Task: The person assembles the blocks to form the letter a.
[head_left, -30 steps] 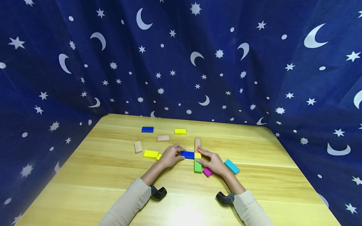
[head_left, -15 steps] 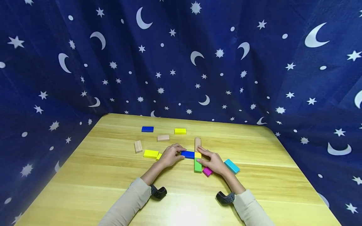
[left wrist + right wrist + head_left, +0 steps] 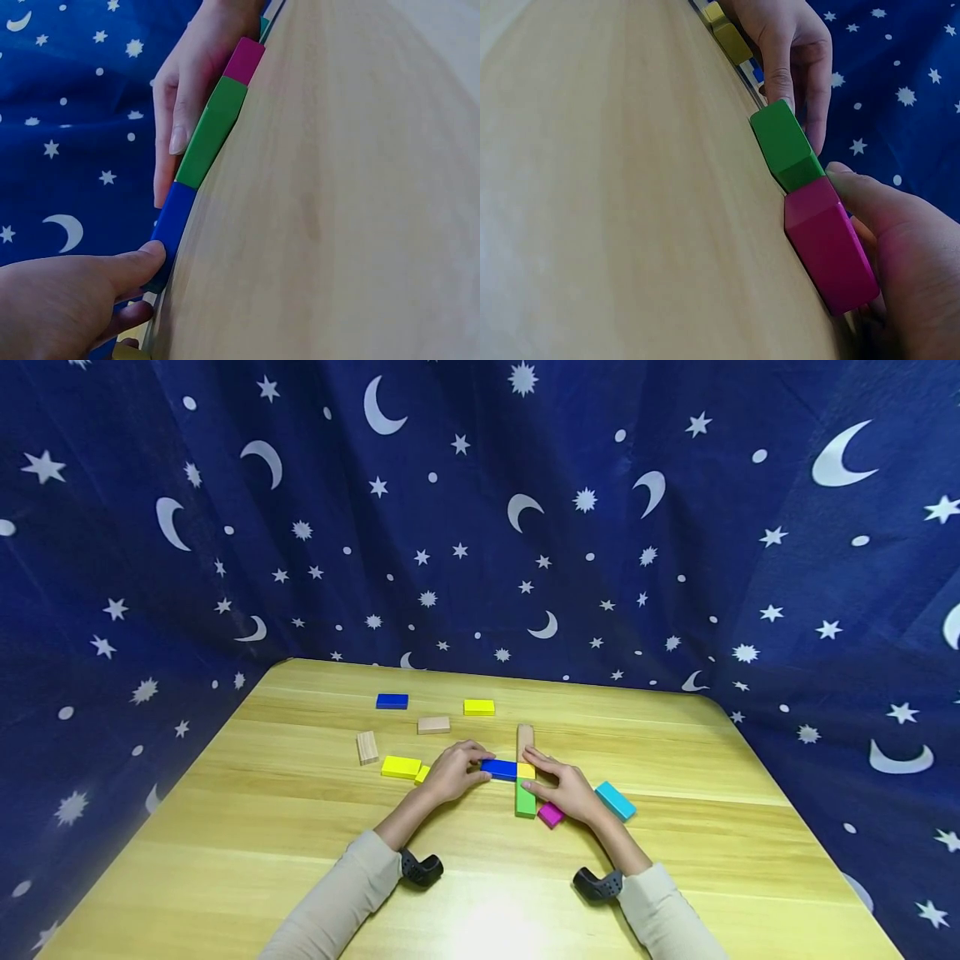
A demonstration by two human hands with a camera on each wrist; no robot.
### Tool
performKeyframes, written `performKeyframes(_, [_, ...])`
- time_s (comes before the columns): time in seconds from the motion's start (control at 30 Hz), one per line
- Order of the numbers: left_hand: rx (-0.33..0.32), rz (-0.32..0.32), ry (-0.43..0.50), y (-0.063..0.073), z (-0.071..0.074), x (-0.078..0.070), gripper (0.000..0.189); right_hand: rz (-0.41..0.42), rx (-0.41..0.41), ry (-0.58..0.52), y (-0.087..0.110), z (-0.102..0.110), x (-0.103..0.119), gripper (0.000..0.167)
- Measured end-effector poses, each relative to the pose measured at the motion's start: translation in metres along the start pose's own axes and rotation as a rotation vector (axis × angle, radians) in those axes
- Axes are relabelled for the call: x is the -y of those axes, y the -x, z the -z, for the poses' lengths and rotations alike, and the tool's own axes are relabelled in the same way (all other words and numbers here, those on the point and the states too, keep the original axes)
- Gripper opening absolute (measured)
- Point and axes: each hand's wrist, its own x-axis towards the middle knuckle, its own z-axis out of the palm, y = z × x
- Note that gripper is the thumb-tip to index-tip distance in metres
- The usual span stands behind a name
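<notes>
Together, the hands touch the blue block and green block.

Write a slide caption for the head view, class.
Left hand gripping blue block, right hand resting by orange block and green block.

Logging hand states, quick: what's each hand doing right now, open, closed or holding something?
Left hand: closed, pinching the nearer blue block.
Right hand: open, fairly straight, its thumb at the green block.
</notes>
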Motion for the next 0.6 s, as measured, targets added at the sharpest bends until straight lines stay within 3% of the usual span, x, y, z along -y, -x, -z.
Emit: performKeyframes(0.6, [0.007,0.016,0.008,-0.0001,0.0014,0.0010,0.041,0.039,-0.024,0.014,0.0001,-0.0016,-0.0009,0.056])
